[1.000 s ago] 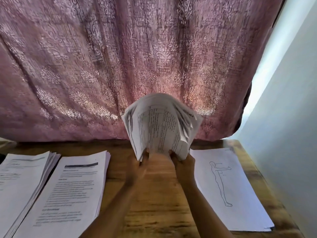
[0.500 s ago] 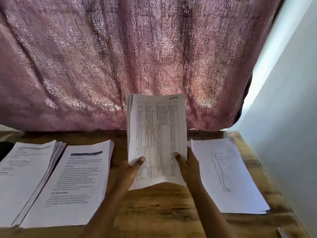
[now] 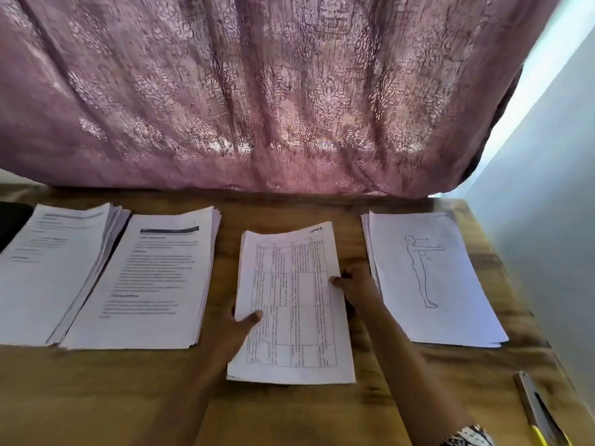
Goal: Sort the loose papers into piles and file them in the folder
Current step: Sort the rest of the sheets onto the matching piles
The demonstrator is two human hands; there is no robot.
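Note:
Four paper piles lie in a row on the wooden table. A text pile is at far left, and a pile with a dark heading bar is beside it. The stack printed with a grid table lies in the middle. My left hand grips its left edge, thumb on top. My right hand holds its right edge, thumb on the sheet. At the right is a pile showing a body outline drawing. No folder is in view.
A pink patterned curtain hangs along the table's back edge. A pale wall closes the right side. A metal strip with a yellow end lies at the front right corner. A dark object is at the far left.
The grid-table stack stood upright and fanned out in both hands. It has been squared up and brought down flat onto the table between the piles. The view has tilted downward.

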